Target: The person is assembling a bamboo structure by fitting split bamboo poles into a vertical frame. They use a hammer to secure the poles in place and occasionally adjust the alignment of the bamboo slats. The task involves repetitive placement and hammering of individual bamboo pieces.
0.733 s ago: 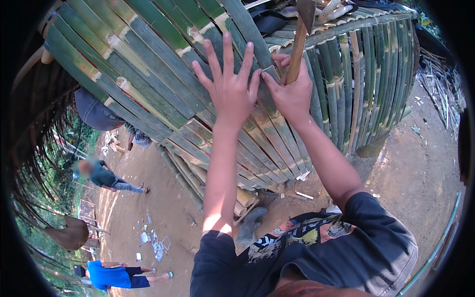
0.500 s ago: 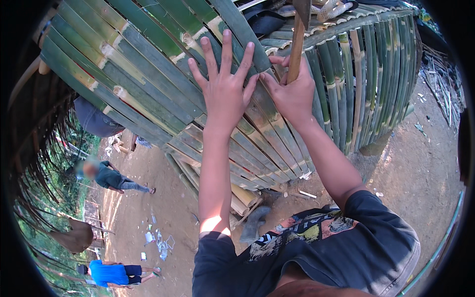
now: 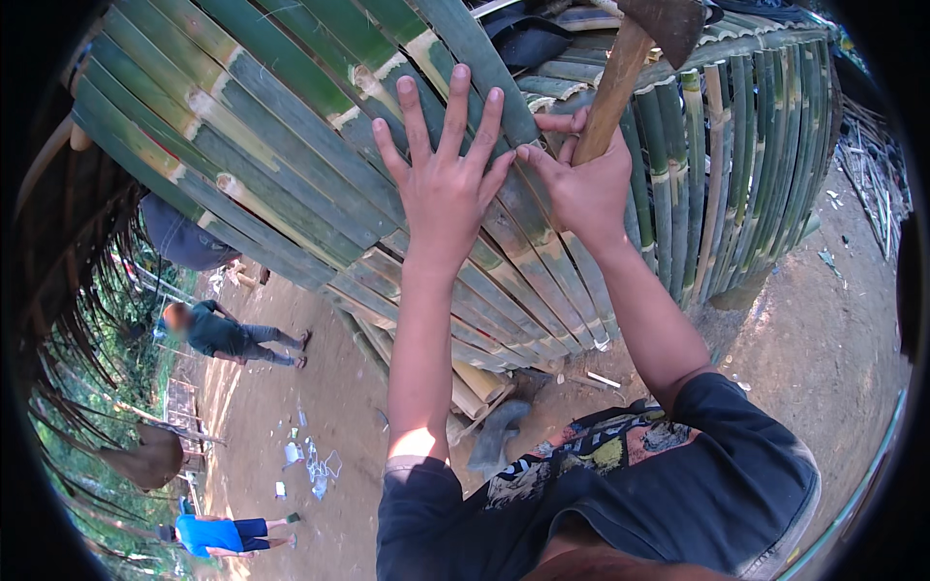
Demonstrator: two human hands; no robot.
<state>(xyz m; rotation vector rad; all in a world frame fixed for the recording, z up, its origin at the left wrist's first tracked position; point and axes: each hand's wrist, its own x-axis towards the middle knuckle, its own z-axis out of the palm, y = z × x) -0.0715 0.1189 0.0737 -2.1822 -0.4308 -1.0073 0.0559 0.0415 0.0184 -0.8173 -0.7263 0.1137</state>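
My left hand (image 3: 443, 198) lies with fingers spread on the split bamboo slats (image 3: 281, 165). Its thumb reaches the edge of a long green slat (image 3: 480, 63), close to my right thumb. My right hand (image 3: 593, 189) is closed around the wooden handle of a hatchet (image 3: 614, 97), whose dark metal head points up and away. The right thumb and forefinger also come together near that slat's end; whether something small is between them, I cannot make out.
A wall of upright bamboo strips (image 3: 722, 184) curves off to the right. Bamboo poles (image 3: 480, 387) stick out below the slats. Two people, one in dark green (image 3: 218, 329), one in blue (image 3: 208, 535), are at the left on bare ground, near scattered litter (image 3: 315, 470). Another person's dark cloth (image 3: 184, 232) shows beside the slats.
The hatchet's head has shifted right and more of it shows. My right hand has moved slightly right and my left fingers slightly right too. The people at the left have moved a little.
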